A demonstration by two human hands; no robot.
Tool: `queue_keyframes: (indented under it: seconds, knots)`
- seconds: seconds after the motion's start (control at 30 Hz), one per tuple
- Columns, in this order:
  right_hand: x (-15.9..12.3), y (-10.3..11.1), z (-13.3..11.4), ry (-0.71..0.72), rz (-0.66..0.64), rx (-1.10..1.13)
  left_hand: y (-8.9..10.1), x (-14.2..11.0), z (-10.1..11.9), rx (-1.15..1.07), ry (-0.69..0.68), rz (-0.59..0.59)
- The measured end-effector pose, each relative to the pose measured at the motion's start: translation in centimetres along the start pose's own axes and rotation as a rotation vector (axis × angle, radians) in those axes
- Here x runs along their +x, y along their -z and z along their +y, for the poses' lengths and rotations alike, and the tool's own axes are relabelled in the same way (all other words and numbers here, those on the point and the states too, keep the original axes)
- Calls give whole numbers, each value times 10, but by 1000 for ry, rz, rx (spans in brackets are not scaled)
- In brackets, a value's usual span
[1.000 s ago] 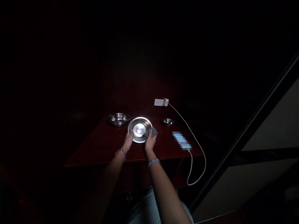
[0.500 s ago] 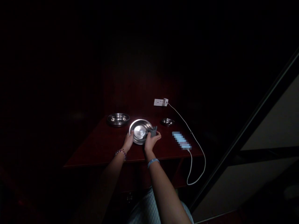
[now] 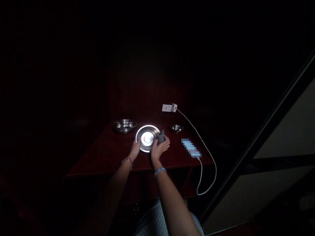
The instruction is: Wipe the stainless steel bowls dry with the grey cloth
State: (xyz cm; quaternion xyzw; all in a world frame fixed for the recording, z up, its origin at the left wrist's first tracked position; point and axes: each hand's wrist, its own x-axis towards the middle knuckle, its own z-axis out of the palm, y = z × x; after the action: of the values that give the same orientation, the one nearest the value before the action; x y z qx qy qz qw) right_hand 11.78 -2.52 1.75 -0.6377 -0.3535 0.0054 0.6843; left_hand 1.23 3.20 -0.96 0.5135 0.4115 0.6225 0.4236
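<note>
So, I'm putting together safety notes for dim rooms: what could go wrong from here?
The shiny round steel bowl is tilted, with the left hand at its rim; it might slip and clatter onto the dark red wooden table.

The thin white charging cable loops down past the table's edge; a snag could drag the pixelated blue phone-like device off.

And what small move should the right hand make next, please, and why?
Probably, the right hand should ease the grey cloth inward along the metal bowl: the cloth is bunched near its right rim, while the left hand grips the left side.
</note>
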Motion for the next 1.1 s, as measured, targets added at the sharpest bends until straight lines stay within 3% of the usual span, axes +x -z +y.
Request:
queue_keyframes:
  seconds: [0.37, 0.6, 0.83, 1.1]
  knots:
    - [-4, 4, -9, 77, -113, -32, -4, -4, 8, 129, -6, -16]
    - [-4, -1, -2, 127, -223, -77, -4, -6, 13, 124, 33, -8]
    - [-4, -8, 8, 181, -354, -150, -5, -10, 17, 33, 11, -95]
    - [-3, -10, 12, 257, -451, -159, -4, -10, 21, 10, 15, -82]
